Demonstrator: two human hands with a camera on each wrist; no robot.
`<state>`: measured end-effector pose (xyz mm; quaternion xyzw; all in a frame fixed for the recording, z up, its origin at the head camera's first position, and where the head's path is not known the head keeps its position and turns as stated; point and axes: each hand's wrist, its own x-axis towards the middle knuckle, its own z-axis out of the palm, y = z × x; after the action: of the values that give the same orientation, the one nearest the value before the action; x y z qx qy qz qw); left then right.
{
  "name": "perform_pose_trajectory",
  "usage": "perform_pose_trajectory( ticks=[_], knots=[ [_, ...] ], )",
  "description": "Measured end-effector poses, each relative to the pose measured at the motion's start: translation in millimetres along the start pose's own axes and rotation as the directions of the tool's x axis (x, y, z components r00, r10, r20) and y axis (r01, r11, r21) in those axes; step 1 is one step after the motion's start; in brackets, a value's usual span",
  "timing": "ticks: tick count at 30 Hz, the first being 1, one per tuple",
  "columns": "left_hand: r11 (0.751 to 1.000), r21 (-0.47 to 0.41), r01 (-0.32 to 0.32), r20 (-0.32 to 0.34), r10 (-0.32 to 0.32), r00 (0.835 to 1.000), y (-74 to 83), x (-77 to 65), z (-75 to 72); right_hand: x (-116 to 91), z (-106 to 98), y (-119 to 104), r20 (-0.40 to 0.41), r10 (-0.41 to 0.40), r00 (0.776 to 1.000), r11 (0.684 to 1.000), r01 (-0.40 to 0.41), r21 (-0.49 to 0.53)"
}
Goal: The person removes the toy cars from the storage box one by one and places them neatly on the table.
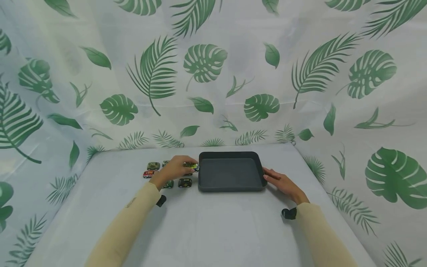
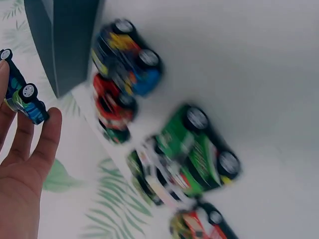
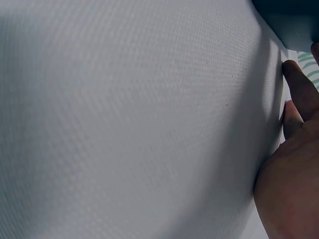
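Note:
My left hand pinches a small toy car with blue and yellow-green colours, raised beside the left wall of a dark grey rectangular tray. More toy cars stand on the table around and under that hand, among them a green car, a red car and a dark car. My wrist hides part of this group in the head view. My right hand is at the tray's right side, its extended fingers touching the outer wall. In the right wrist view only a corner of the tray shows.
The white table runs up to a leaf-patterned curtain behind and at both sides. A blue car with orange markings stands close to the tray wall in the left wrist view. A black wrist device sits under the right sleeve.

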<state>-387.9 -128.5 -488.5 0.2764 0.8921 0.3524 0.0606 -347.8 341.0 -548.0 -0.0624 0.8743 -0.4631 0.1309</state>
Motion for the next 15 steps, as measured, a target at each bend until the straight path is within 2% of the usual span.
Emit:
perform_pose_trajectory(
  ticks=[3,8,15],
  knots=[
    [0.999,0.005,0.039,-0.023,-0.039,0.999,-6.4,-8.7,-8.1,0.3,-0.3,-1.4,0.000,0.006,1.000,1.000,-0.006,-0.006],
    [0.998,0.031,0.062,-0.051,-0.060,0.997,-18.4,-24.4,-21.4,1.5,-0.4,-3.6,-0.010,0.016,1.000,1.000,-0.016,-0.001],
    [0.994,0.016,0.104,-0.076,-0.102,0.992,-42.8,-47.0,-31.4,-1.0,1.9,-3.8,-0.008,0.015,1.000,1.000,-0.015,-0.012]
  ],
)
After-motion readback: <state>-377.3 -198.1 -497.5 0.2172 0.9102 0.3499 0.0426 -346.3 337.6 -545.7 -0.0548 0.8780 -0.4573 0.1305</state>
